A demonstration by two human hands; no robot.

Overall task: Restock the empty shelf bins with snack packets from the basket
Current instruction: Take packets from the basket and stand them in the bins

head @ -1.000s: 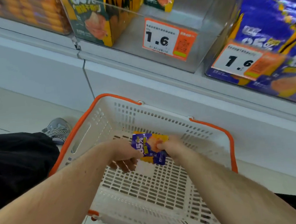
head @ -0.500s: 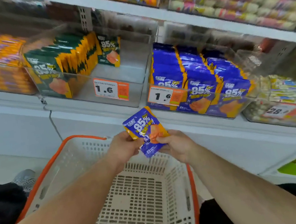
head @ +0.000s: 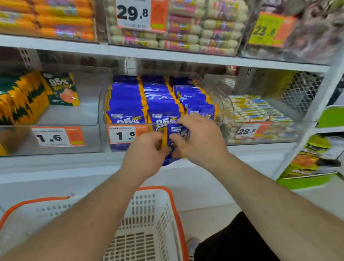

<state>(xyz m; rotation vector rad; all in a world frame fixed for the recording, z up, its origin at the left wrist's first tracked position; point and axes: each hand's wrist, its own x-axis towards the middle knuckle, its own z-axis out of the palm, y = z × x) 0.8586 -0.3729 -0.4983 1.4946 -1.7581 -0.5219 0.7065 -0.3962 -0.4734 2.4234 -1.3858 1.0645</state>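
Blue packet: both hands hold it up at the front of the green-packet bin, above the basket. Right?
Wrong bin. The head view shows the left hand and right hand holding the blue packet at the blue-packet bin, above the basket.

Orange sausage packs (head: pixel 30 20) fill the upper left of the frame. Pale sausage links (head: pixel 204 22) sit at upper centre behind a 29.8 price tag (head: pixel 134 11). A green display tray (head: pixel 306 180) stands at lower right.
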